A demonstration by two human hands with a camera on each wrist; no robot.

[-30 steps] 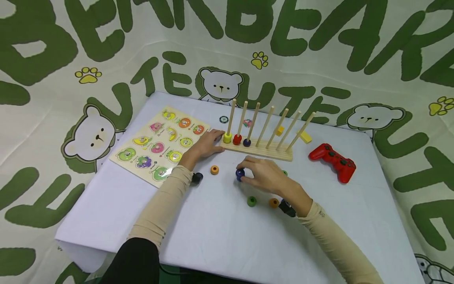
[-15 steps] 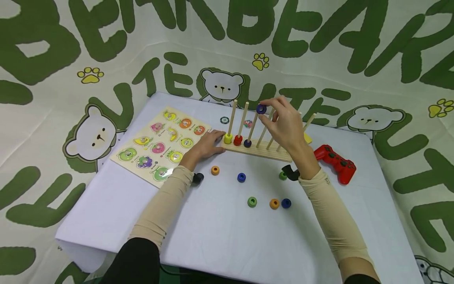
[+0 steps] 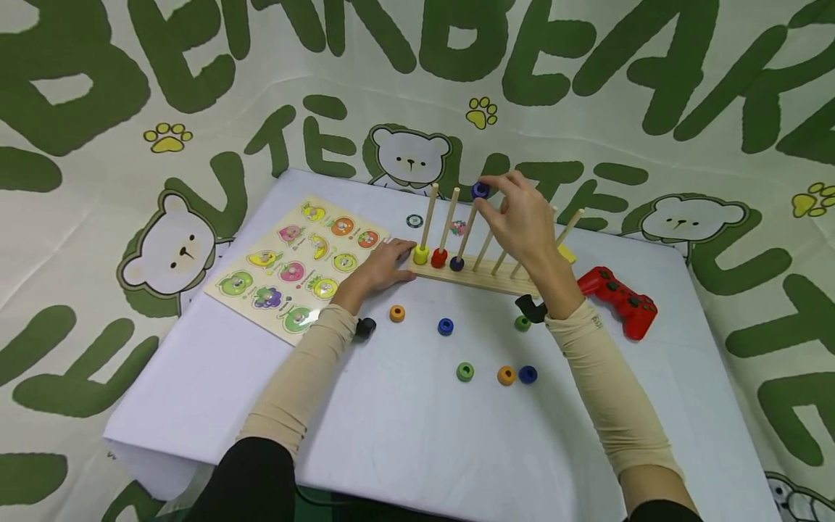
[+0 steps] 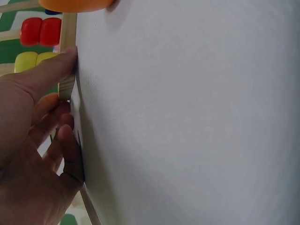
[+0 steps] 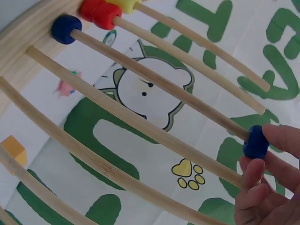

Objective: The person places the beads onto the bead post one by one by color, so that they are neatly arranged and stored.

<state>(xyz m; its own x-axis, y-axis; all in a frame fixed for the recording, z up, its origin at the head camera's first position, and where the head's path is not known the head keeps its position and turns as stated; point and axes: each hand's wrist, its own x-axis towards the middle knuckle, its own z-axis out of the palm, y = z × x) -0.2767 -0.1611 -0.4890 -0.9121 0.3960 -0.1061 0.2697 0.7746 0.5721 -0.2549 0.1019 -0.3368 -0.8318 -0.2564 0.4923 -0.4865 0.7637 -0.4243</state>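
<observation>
Fingertips of the right hand (image 3: 522,217) pinch a round blue bead (image 3: 480,190) atop a smooth wooden peg (image 3: 467,226).

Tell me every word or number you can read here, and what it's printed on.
"BEAR", cut off at the edges: backdrop cloth, big green letters on top.
"CUTE", partly hidden: same cloth, lower row.
Round token behind the peg rack: print too small to read.
Fruit puzzle: pictures only, no readable words.

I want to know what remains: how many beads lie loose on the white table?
6: orange near the left forearm, blue, green by the right wrist, then green, orange, blue. The arms may hide others.
</observation>
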